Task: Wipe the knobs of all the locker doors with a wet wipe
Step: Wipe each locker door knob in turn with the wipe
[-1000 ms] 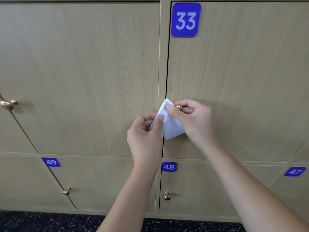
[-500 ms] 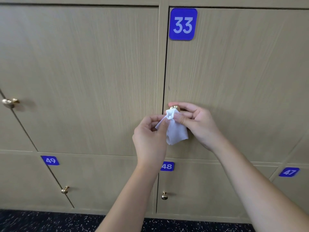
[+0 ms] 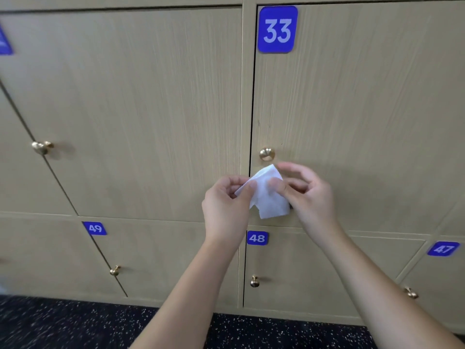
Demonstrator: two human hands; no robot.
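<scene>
White wet wipe (image 3: 268,195) pinched between left hand (image 3: 226,205) and right hand (image 3: 308,192), sitting just below locker 33's brass knob (image 3: 267,154), right hand closer.

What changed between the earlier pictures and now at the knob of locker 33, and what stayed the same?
The right hand let go of the knob of locker 33 and dropped just below it, taking the wet wipe off the knob, which is now bare. Unchanged: both hands pinch the wipe, the left hand at its left corner, and the door stays closed.
</scene>
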